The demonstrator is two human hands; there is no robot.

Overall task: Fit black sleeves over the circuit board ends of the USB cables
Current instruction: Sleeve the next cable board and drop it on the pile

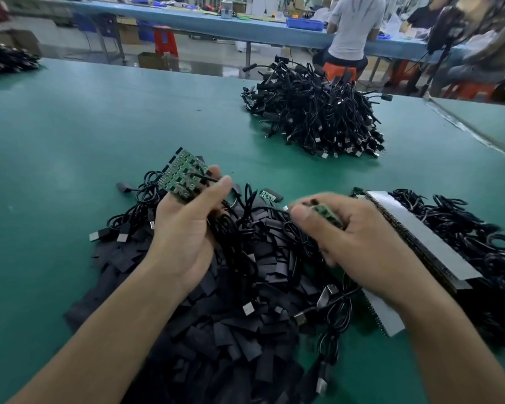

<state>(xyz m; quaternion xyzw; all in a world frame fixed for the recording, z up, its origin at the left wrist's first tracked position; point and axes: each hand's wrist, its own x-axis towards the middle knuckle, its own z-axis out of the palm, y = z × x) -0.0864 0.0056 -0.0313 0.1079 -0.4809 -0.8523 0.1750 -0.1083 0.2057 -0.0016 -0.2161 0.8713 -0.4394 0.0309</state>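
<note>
Black sleeves (216, 330) heaped under hands: left hand (184, 228) grips fanned circuit boards (184, 177), right hand (362, 243) pinches one board (327, 214); tangled cables (239, 237) could yank them loose.

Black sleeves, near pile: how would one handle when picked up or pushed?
Probably light and limp: the sleeves lie flat and overlap loosely. Flat, so unlikely to roll. A push would likely slide several together, snagging the cables tangled among them.

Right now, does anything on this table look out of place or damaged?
Only a lone board lies loose on the sleeves, apart from the boards in the left hand and the board the right hand pinches. No damage or spill shows.
</note>
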